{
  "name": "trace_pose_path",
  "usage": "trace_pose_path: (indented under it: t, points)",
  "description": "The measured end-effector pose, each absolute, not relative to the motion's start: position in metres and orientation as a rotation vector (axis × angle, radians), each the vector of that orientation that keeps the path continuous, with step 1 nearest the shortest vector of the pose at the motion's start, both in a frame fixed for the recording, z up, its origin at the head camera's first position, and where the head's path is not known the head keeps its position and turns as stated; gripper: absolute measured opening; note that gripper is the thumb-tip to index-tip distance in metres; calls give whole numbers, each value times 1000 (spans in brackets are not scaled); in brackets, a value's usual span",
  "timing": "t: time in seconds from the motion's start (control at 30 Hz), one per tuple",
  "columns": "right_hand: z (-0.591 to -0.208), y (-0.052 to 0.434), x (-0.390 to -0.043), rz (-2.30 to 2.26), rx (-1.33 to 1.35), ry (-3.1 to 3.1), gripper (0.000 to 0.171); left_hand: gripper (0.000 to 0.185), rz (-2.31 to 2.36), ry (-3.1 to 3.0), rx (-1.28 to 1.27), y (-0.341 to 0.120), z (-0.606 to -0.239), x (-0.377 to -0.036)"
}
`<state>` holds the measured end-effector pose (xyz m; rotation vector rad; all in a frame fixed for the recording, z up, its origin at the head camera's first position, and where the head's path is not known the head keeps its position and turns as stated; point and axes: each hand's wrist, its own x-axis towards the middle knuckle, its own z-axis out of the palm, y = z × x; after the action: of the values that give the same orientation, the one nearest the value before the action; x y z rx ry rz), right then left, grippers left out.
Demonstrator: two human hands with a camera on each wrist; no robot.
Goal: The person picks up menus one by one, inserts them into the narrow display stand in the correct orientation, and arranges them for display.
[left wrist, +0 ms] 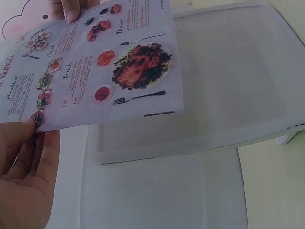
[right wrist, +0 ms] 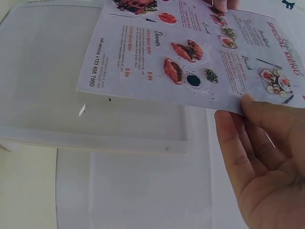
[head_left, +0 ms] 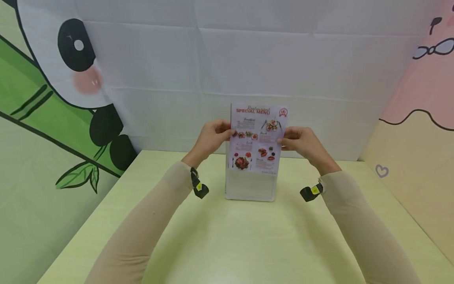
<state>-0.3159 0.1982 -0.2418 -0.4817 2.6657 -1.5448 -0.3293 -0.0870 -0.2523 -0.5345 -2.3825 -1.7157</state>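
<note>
A printed menu sheet (head_left: 257, 138) headed "SPECIAL MENU" stands upright, partly down inside a clear acrylic stand (head_left: 250, 187) on the pale yellow table (head_left: 227, 240). My left hand (head_left: 213, 138) pinches the sheet's left edge and my right hand (head_left: 301, 142) pinches its right edge. In the left wrist view the menu sheet (left wrist: 100, 67) lies over the clear acrylic stand (left wrist: 228, 90), with my thumb at its edge. In the right wrist view the menu sheet (right wrist: 190, 52) overlaps the clear acrylic stand (right wrist: 57, 76), my right hand (right wrist: 259, 143) holding its edge.
A white cloth backdrop (head_left: 248, 71) hangs right behind the stand. A panda and bamboo print (head_left: 53, 98) covers the left wall, a pink cartoon print (head_left: 425, 98) the right. Bare tabletop lies between my forearms.
</note>
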Motion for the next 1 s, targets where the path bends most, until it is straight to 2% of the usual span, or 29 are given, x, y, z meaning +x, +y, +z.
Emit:
trace_pose_path:
  t: [0.53,1.0]
  points:
    - [-226,190,-323,-1647,-413,2759,25,20,-1664,-2339,-552,-85,-232,-338]
    - [-216,186,-331,-1807,-419,2724,29,21,-1636,-2276,-576,-86,-216,-342]
